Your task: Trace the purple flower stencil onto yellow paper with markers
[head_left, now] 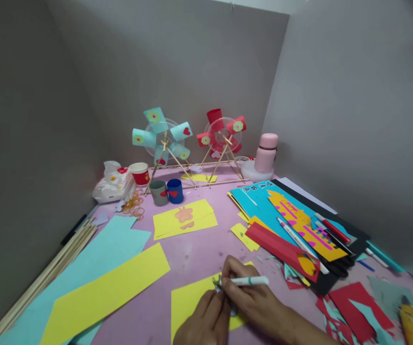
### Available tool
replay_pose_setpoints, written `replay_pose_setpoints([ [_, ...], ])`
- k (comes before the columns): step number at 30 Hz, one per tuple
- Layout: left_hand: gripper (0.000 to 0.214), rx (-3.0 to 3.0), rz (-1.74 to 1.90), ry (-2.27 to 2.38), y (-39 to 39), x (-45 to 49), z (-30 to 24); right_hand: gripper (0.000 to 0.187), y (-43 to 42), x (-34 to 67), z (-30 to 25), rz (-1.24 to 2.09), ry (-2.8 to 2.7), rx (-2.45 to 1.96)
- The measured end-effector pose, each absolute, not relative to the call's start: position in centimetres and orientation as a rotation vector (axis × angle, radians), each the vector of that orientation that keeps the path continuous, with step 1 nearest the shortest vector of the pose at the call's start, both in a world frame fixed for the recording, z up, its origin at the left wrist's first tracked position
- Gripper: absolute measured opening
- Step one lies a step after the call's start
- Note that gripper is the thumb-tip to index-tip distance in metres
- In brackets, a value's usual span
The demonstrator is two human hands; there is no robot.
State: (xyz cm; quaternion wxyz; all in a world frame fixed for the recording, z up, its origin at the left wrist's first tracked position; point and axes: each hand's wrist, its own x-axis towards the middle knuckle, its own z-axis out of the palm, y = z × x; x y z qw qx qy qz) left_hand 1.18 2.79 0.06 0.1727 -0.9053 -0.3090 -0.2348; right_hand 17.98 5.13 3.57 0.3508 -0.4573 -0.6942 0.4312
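Observation:
My right hand (244, 287) is closed around a white marker (251, 281) with a green band. The marker's tip end is at a yellow sheet of paper (186, 299), beside a small dark green mark (215, 281). My left hand (206, 320) lies on the same sheet, fingers stretched out and pressing down close to the tip. A small pale grey piece (233, 309) shows between the two hands, partly covered; its shape is hidden. Farther off lies a folded yellow paper (184, 219) with an orange flower drawn on it.
Two paper-and-stick wheels, one light blue (165, 139) and one red (224, 134), stand at the back. Grey (159, 193) and blue (175, 191) paper cups sit before them. Wooden sticks (44, 282) line the left edge. Scissors (341, 266), coloured paper and a pink bottle (265, 153) are right.

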Motion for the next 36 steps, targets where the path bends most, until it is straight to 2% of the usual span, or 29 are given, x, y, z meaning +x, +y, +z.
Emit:
replay_pose_setpoints([
  [36,0.032,-2.503,-0.734,-0.837,2.98,1.11,0.08,0.015,5.11,18.07,2.99,1.145,-1.754,-1.163],
])
